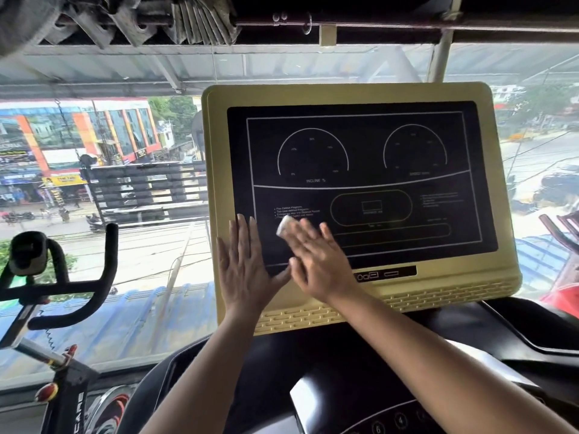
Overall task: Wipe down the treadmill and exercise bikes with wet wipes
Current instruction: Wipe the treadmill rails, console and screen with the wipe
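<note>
The treadmill console (470, 296) has a pale yellow frame around a black display panel (360, 158) with two dial outlines. My right hand (316, 261) lies flat on the panel's lower left part, fingers straight, pressing a white wet wipe (284, 225) that peeks out past the fingertips. My left hand (242, 264) rests flat beside it, fingers straight, across the console's left frame and the panel edge. The two hands touch at the thumbs. An exercise bike (59, 277) with black handlebars stands at the left.
The black treadmill dashboard (360, 386) with round buttons lies below the console. A large window (141, 214) behind the machines looks down on a street. A red object (564, 296) sits at the right edge. A curtain rail with bunched fabric (188, 23) runs overhead.
</note>
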Tool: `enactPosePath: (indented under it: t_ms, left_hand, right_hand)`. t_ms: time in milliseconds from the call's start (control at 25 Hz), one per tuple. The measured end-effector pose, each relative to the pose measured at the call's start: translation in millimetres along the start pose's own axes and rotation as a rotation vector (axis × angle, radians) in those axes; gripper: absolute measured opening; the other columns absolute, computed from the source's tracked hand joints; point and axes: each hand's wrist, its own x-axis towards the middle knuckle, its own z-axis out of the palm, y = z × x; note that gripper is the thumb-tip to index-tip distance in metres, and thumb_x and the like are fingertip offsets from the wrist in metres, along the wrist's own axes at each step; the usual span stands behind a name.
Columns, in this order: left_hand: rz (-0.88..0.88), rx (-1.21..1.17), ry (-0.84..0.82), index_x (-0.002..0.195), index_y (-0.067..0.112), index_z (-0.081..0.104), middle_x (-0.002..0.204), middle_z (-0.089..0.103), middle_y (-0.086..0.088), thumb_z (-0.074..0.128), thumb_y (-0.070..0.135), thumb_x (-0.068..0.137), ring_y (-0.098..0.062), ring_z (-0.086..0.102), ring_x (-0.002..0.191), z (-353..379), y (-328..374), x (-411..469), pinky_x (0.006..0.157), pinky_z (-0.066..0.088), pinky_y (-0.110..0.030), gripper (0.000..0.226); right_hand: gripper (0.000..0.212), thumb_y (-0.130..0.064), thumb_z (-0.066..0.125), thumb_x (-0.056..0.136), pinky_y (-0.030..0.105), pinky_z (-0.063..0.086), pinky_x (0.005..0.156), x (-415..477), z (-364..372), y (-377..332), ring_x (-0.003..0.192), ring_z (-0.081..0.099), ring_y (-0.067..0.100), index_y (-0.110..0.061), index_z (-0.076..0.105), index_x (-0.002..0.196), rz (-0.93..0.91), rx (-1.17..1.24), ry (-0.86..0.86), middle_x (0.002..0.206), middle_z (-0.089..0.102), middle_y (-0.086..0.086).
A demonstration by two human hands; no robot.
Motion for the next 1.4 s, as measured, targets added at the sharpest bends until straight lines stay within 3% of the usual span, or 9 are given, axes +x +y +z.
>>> enactPosePath:
  t_ms: [240,400,600,720,840,1000,1160,1280,1400]
  left_hand:
    - [-0.019,0.003,0.01,0.156,0.006,0.011,0.165,0.006,-0.011,0.036,0.087,0.076,-0.024,-0.002,0.152,-1,3,-1,0.123,0.001,-0.045,0.117]
    - [-0.025,-0.007,-0.008,0.157,0.007,0.012,0.165,0.007,-0.011,0.033,0.087,0.077,-0.024,0.0,0.152,-2,2,-1,0.123,0.001,-0.045,0.115]
    - [-0.008,-0.044,-0.006,0.156,0.007,0.015,0.164,0.01,-0.011,0.024,0.082,0.081,-0.026,0.005,0.152,-1,1,-3,0.122,0.008,-0.049,0.107]
    - [-0.045,-0.035,-0.006,0.156,0.006,0.017,0.164,0.011,-0.012,0.033,0.085,0.076,-0.025,0.004,0.152,-1,5,-1,0.123,0.002,-0.047,0.113]
    - [-0.121,-0.041,-0.012,0.156,0.004,0.014,0.164,0.009,-0.013,0.036,0.085,0.075,-0.025,0.002,0.152,-2,23,2,0.123,-0.003,-0.047,0.117]
    - [-0.082,-0.041,-0.031,0.156,0.005,0.015,0.164,0.009,-0.013,0.036,0.083,0.078,-0.025,0.001,0.152,-2,51,10,0.122,-0.008,-0.046,0.112]
    - [-0.123,-0.044,-0.049,0.157,0.008,0.006,0.164,-0.001,-0.015,0.035,0.085,0.078,-0.027,-0.006,0.152,2,79,16,0.121,-0.011,-0.044,0.114]
    - [-0.14,-0.042,-0.07,0.157,0.011,-0.001,0.164,-0.009,-0.012,0.028,0.088,0.077,-0.025,-0.013,0.151,7,99,18,0.12,-0.015,-0.045,0.115]
    - [-0.154,-0.065,-0.064,0.157,0.013,-0.004,0.164,-0.01,-0.01,0.028,0.087,0.076,-0.023,-0.013,0.151,12,120,21,0.12,-0.014,-0.047,0.115]
  right_hand:
    - [0.053,-0.029,0.028,0.1,0.041,0.007,0.121,-23,-19,76,0.144,0.024,0.03,-0.006,0.032,0.147,0.35,-0.116,0.096,0.152,0.03,0.015]
    - [0.064,-0.04,0.023,0.099,0.043,0.007,0.121,-9,-9,25,0.146,0.014,0.034,0.002,0.019,0.148,0.592,-0.013,0.072,0.155,0.014,0.022]
    - [0.067,-0.042,0.032,0.097,0.043,0.004,0.121,-7,1,-17,0.149,0.003,0.027,-0.008,0.016,0.153,0.143,-0.055,-0.062,0.159,0.009,0.016]
    - [0.064,-0.044,0.03,0.097,0.045,0.011,0.12,-8,-7,19,0.148,0.01,0.024,-0.01,0.024,0.151,0.073,-0.141,-0.059,0.158,0.017,0.011]
    - [0.063,-0.043,0.025,0.098,0.043,0.007,0.121,-15,-18,71,0.148,0.008,0.025,-0.011,0.019,0.152,0.218,-0.129,-0.053,0.16,0.012,0.009]
    - [0.065,-0.045,0.013,0.099,0.043,0.005,0.121,-37,-39,132,0.148,0.003,0.024,-0.009,0.011,0.153,0.485,-0.09,-0.034,0.16,0.007,0.013]
    - [0.073,-0.051,0.005,0.095,0.042,0.002,0.122,-39,-42,112,0.147,-0.006,0.026,-0.004,0.0,0.151,0.707,0.063,-0.009,0.159,-0.001,0.017]
    - [0.074,-0.053,0.01,0.095,0.036,-0.005,0.121,-37,-38,82,0.146,-0.016,0.022,-0.008,-0.005,0.152,0.416,0.154,-0.088,0.158,-0.014,0.012]
    - [0.067,-0.045,0.021,0.098,0.039,0.005,0.122,-44,-39,110,0.149,-0.005,0.017,-0.01,0.005,0.154,0.116,0.063,-0.136,0.161,-0.002,0.009]
